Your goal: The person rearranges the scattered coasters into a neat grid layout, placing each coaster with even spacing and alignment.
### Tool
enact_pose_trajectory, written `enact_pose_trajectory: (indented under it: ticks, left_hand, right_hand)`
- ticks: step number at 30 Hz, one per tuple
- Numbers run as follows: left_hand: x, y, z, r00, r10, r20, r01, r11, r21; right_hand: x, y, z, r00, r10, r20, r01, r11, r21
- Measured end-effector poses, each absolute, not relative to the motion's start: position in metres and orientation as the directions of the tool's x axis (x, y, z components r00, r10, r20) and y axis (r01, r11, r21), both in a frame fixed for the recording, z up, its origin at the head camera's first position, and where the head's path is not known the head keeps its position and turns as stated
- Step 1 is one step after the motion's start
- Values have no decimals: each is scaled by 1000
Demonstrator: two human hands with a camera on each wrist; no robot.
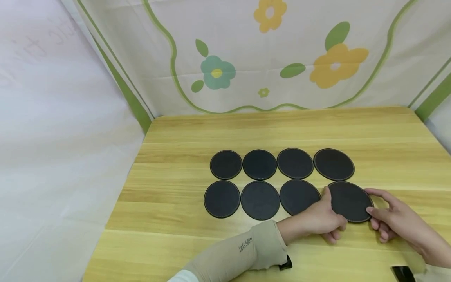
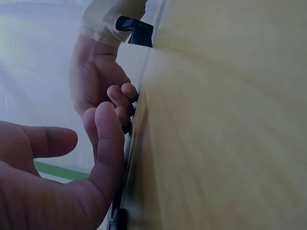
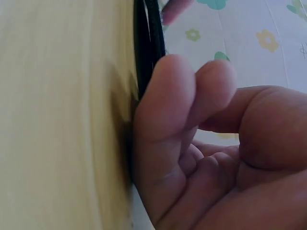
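A round black coaster [image 1: 349,201] with stitching round its rim lies at the right end of the near row. My left hand [image 1: 322,219] holds its left side, thumb at the upper-left rim and a finger at the lower edge. On the opposite side my right hand [image 1: 396,217] grips the rim between thumb and index finger, its other fingers curled below. The right wrist view shows the coaster's dark edge [image 3: 149,48] beyond the curled fingertips [image 3: 172,91], close over the wood. In the left wrist view, both hands sit low at the tabletop [image 2: 220,120].
Several matching coasters [image 1: 260,164] form a far row, almost edge to edge. The near row continues leftward with more coasters [image 1: 222,198], one partly covered by my left hand. Behind the wooden table [image 1: 169,156] hangs a flower-printed cloth [image 1: 246,47]; white cloth [image 1: 63,156] hangs at left.
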State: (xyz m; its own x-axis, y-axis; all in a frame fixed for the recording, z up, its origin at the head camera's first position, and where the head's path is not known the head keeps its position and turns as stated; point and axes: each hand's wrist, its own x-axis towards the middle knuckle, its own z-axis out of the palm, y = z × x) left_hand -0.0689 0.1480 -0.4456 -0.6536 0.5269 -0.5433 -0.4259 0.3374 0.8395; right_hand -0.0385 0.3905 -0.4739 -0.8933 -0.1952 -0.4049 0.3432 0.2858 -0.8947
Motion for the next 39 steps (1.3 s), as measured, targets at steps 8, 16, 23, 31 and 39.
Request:
enact_pose_trajectory:
  ticks: [8,16,23,31,39]
  left_hand:
    - [-67,144,-442,-571,626,-530,-363,387,848]
    - [-68,145,-443,-543,653,-528,-349,396,849]
    - [-68,144,-442,-524,673,-522,-343,394,853]
    - [-67,142,-441,-522,682,-512,-328,394,859]
    - [-67,141,-438,-513,699,-498,-301,396,867]
  right_hand:
    - [-36,382,-467,-895,-172,-412,351,298,-888]
    - [-35,380,-466,-893,-171,-417,357,297,-886]
    - [-35,380,-467,-898,-217,-383,321,272,-907]
    - [-35,378,-466,-895,-212,-393,332,273,-903]
    - [-34,378,-466,-898,-200,-392,330,282,-901]
